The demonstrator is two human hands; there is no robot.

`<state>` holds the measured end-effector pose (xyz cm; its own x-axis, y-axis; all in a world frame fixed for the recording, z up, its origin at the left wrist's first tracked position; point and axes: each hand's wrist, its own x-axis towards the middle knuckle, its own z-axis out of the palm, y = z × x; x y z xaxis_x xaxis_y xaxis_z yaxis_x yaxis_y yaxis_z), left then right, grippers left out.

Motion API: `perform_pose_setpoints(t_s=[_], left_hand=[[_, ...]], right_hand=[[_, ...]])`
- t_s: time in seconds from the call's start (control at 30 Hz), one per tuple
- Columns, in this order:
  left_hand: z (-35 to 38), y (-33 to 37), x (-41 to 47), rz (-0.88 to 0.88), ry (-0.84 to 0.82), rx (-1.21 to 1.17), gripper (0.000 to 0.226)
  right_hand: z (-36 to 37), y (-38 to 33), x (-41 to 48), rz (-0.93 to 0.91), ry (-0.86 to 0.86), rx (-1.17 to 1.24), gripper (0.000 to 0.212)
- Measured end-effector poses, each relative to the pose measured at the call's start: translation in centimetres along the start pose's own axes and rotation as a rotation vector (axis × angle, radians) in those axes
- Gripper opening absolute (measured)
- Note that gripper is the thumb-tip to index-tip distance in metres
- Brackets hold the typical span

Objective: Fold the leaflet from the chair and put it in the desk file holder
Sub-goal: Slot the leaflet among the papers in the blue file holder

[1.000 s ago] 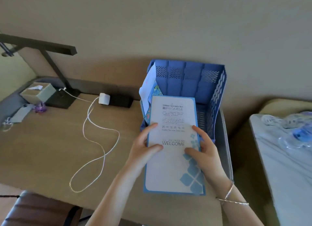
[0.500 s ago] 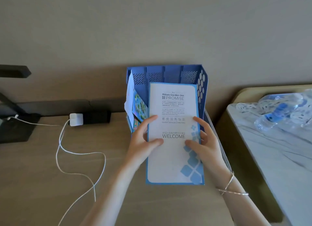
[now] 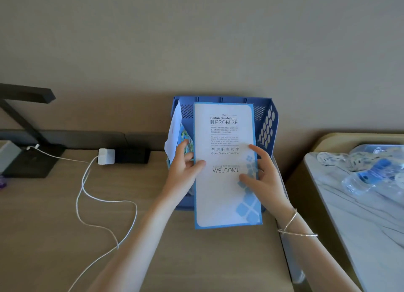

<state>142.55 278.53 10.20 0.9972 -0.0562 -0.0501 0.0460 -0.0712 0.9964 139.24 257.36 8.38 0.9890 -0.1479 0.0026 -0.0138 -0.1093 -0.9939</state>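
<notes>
Blue-bordered and already folded, the leaflet (image 3: 226,165) sat higher than half a second before, its top edge now level with the holder's (image 3: 267,121) back wall, so the drop-in looked close. The left hand (image 3: 185,171) pinched its left edge, thumb on the face; the right hand (image 3: 262,178) gripped the right edge likewise. Its lower end overhung the holder's front lip above the worktop (image 3: 43,215). Papers (image 3: 175,132) filled the holder's left slot; the slots to their right looked free. A cable (image 3: 105,200) lay well left, clear of the move
</notes>
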Motion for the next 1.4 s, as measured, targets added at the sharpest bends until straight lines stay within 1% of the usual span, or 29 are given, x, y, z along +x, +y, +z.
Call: perform_pose_setpoints(t_s=[0.07, 0.13, 0.27, 0.37, 0.47, 0.5, 0.57, 0.67, 0.7, 0.8, 0.97, 1.13, 1.4], left_hand=[[0.3, 0.6, 1.3, 0.044, -0.010, 0.077, 0.042], [0.7, 1.0, 2.2, 0.071, 0.007, 0.123, 0.031], [1.9, 1.1, 3.5, 0.132, 0.120, 0.142, 0.016], [2.7, 0.8, 4.2, 0.160, 0.203, 0.132, 0.009], [3.2, -0.2, 4.5, 0.167, 0.306, 0.110, 0.030], [3.3, -0.7, 4.5, 0.164, 0.344, 0.118, 0.031], [3.6, -1.7, 4.3, 0.161, 0.410, 0.147, 0.029], [3.7, -3.9, 4.4, 0.174, 0.506, 0.156, 0.017], [3.8, -4.4, 4.4, 0.177, 0.537, 0.144, 0.019], [4.0, -5.4, 5.1, 0.195, 0.592, 0.139, 0.027], [4.6, -6.0, 6.7, 0.216, 0.651, 0.156, 0.026], [5.1, -6.9, 7.4, 0.226, 0.682, 0.179, 0.030], [5.9, -9.4, 7.3, 0.207, 0.698, 0.173, 0.031]], right_hand=[[-0.2, -0.2, 1.9, -0.052, -0.013, -0.066, 0.079], [-0.2, -0.2, 3.9, -0.103, 0.000, -0.130, 0.083], [0.5, 0.4, 7.3, -0.174, 0.033, -0.200, 0.090], [1.3, 1.3, 9.3, -0.170, 0.084, -0.242, 0.087], [2.3, 2.6, 10.9, -0.117, 0.080, -0.236, 0.069], [2.6, 3.0, 11.4, -0.093, 0.063, -0.224, 0.065], [3.1, 3.8, 12.4, -0.053, 0.023, -0.177, 0.059], [3.8, 5.0, 13.7, -0.040, -0.048, -0.152, 0.050], [4.0, 5.3, 14.1, -0.040, -0.065, -0.154, 0.048], [4.5, 6.0, 15.2, -0.036, -0.091, -0.152, 0.047], [4.8, 6.3, 17.2, -0.069, -0.098, -0.160, 0.043], [4.9, 7.1, 18.6, -0.083, -0.108, -0.171, 0.045], [5.5, 9.9, 19.0, -0.018, -0.142, -0.178, 0.047]])
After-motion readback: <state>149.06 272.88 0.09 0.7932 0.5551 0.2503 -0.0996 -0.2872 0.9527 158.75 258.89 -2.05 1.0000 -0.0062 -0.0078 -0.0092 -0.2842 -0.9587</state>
